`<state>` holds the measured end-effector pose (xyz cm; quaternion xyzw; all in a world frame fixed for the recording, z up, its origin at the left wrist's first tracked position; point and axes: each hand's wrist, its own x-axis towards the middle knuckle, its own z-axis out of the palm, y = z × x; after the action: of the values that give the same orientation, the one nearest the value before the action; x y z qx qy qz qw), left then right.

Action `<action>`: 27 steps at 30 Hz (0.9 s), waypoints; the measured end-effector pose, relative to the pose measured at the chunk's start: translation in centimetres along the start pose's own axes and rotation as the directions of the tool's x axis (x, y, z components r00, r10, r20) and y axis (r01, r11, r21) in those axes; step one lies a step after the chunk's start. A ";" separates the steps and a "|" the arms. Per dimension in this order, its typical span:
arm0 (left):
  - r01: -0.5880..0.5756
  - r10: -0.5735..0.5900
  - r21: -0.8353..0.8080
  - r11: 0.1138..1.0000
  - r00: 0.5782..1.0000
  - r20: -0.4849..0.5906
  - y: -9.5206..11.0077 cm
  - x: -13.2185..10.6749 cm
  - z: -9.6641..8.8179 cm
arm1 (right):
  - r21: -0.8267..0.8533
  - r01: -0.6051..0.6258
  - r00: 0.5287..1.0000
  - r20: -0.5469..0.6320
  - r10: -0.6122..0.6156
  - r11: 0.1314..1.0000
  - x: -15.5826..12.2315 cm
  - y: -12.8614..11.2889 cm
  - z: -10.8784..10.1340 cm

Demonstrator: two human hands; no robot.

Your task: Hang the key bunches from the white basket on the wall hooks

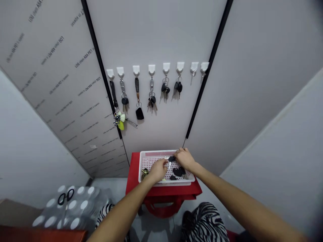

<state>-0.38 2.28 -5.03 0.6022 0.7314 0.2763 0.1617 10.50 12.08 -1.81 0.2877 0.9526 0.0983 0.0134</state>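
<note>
A white perforated plastic basket (141, 164) sits on a red stand, and both of my hands are inside it. My right hand (185, 158) is closed at the back right, its fingertips on a black-headed key (172, 159). Just left of that key, my left hand (159, 169) has its thumb and fingers pinched together; what lies between them is too small to make out. Black key fobs (179, 171) rest in the basket below my right hand, with a smaller black piece (173, 177) near the front. A brassy green item (144, 172) lies left of my left hand.
White hooks (151, 69) run in a row along the wall panel, holding several key bunches (152, 99) and, at the right, small single keys (193, 73). Shrink-wrapped bottles (73, 204) with black-handled scissors (66, 197) on top stand at lower left. The red stand (133, 181) supports the basket.
</note>
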 end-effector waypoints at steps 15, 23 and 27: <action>-0.057 0.022 -0.268 0.962 0.991 -0.132 0.9 0.8 -1.0 | 0.533 -0.059 0.998 0.002 0.068 0.844 -0.3 0.7 -2.7; -0.116 0.022 -0.559 0.821 0.985 -0.173 4.1 3.9 -3.3 | 0.813 -0.045 0.981 -0.075 0.182 0.580 0.4 2.7 -7.2; -0.213 0.051 -0.555 0.804 0.955 -0.293 7.9 6.5 -7.2 | 0.850 -0.027 0.933 -0.168 0.320 0.526 1.3 5.2 -12.9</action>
<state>0.38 8.06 6.03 0.5318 0.5828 0.5741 0.2190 11.18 14.72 11.89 0.3348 0.8390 -0.3234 -0.2816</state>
